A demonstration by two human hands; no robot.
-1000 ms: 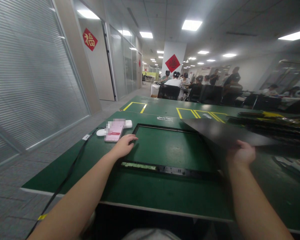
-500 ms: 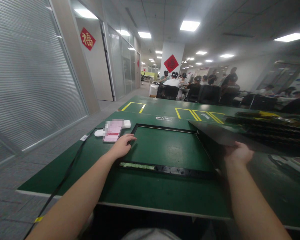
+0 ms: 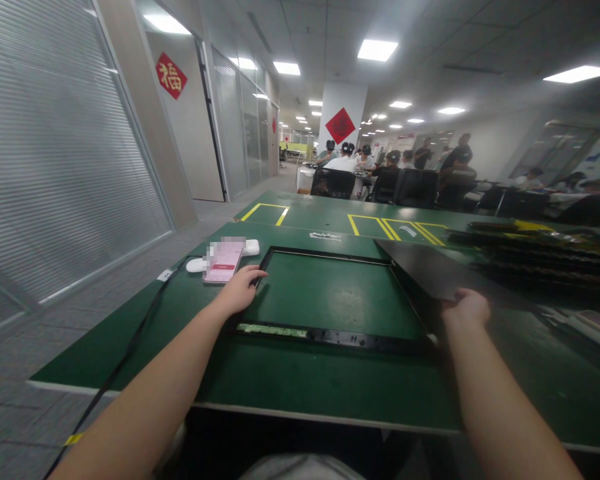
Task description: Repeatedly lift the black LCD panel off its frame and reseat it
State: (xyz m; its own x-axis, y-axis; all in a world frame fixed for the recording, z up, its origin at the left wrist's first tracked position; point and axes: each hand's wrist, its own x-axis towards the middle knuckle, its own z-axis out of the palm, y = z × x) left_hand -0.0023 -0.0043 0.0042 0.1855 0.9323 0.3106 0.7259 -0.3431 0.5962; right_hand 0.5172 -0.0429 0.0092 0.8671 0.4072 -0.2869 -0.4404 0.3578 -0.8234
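Note:
A black rectangular frame (image 3: 375, 343) lies flat on the green table, with a green strip like a circuit board set in its near bar. My left hand (image 3: 241, 288) is on the frame's left side, its fingers bent around that bar. Off to the right, my right hand (image 3: 467, 308) grips a thin dark panel (image 3: 430, 270) by its underside or edge. The panel is tilted, and its left edge lies along the frame's right side; whether the two touch there I cannot tell. The right hand's fingertips are partly hidden.
The green table (image 3: 330, 387) bears yellow tape outlines. A pink-screened phone (image 3: 223, 263) and a white object (image 3: 251, 247) lie beyond my left hand. A stack of dark frames (image 3: 545, 257) stands at the right. A black strap (image 3: 140, 333) hangs over the left edge. Several people sit farther back.
My right hand has moved a little to the left with the panel, toward the frame. My left hand stays on the frame's left bar. The view has shifted slightly.

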